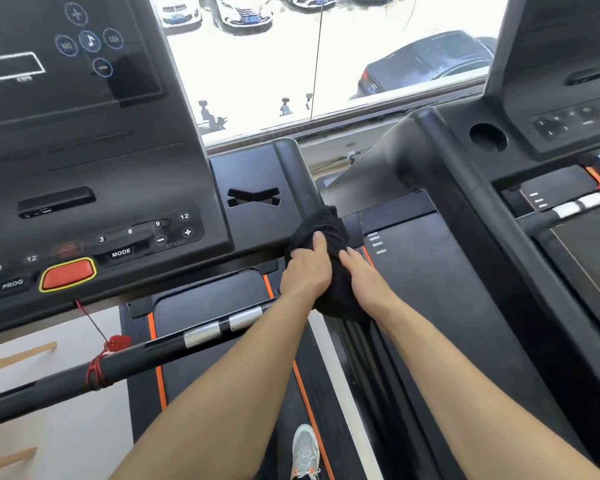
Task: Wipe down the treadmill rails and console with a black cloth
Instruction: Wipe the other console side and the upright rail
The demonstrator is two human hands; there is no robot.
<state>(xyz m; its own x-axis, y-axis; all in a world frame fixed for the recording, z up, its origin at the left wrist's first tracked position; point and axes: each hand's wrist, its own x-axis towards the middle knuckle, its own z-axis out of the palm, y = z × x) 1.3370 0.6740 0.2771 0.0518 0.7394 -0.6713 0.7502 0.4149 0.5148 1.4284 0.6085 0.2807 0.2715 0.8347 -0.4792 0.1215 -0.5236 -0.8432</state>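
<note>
The black cloth [326,230] is wrapped around the right side rail [298,174] of the treadmill, just below the console's right end. My left hand [305,268] grips the cloth from the left, thumb on top. My right hand [364,275] presses on the cloth from the right, fingers stretched along it. The rail under the cloth is hidden. The console [94,209] fills the left, with a dark screen, numbered buttons and a red stop button [68,273].
A crossbar handle [201,332] with silver sensors runs below the console, with a red safety cord [97,368] tied on it. A second treadmill [465,174] stands close on the right. A window [326,64] is behind. My shoe [303,452] rests on the belt.
</note>
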